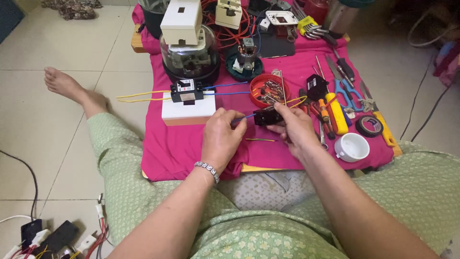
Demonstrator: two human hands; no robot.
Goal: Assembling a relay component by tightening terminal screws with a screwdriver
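Note:
My right hand (293, 128) grips a small black electrical block (266, 116) just above the pink cloth (177, 148). My left hand (221, 135) pinches a blue wire (242, 118) that leads into the block's left side. A yellow wire (298, 101) comes out of the block toward the right. A short green-yellow wire piece (261, 140) lies on the cloth below my hands. To the left, a second black block (187, 90) with yellow and blue wires rests on a white box (188, 111).
A red dish of screws (269, 89), a glass-domed meter (190, 56), screwdrivers (330, 112), scissors (349, 91), black tape (369, 125) and a white cup (353, 147) lie on the cloth. Plugs and cables (52, 237) sit on the tiled floor at lower left. My bare foot (69, 86) rests left.

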